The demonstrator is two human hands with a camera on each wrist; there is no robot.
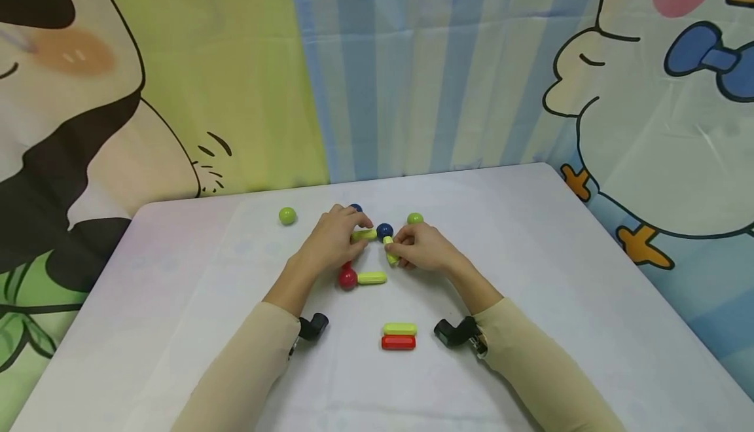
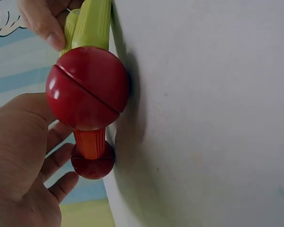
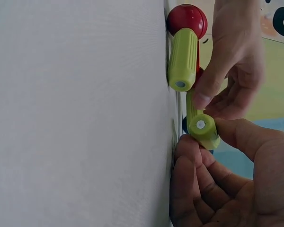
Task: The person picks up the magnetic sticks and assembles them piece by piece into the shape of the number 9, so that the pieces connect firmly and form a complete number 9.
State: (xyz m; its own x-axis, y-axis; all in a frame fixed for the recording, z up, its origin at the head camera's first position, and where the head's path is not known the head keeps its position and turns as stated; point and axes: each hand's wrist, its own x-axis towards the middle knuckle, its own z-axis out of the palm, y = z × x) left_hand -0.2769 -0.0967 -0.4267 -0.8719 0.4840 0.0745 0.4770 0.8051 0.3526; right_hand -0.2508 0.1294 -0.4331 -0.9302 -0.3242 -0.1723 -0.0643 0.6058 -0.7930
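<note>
My left hand (image 1: 334, 239) pinches a yellow-green magnetic stick (image 1: 366, 234). At that stick's right end is a blue ball (image 1: 385, 231). Between thumb and fingers, my right hand (image 1: 427, 247) holds another yellow-green stick (image 3: 204, 131), angled from the blue ball toward me; its metal-tipped end faces the right wrist camera. Nearer lies a red ball (image 1: 347, 279) with a yellow-green stick (image 1: 372, 278) pointing right. A red stick (image 2: 91, 143) joins it to a second red ball (image 2: 93, 165), which the left hand hides in the head view.
Another blue ball (image 1: 356, 207) shows partly behind the left hand. Green balls lie at the back, one left (image 1: 287, 216) and one (image 1: 415, 218) beyond the right hand. A loose yellow-green stick (image 1: 400, 328) and red stick (image 1: 398, 342) lie side by side on the white table (image 1: 501, 379).
</note>
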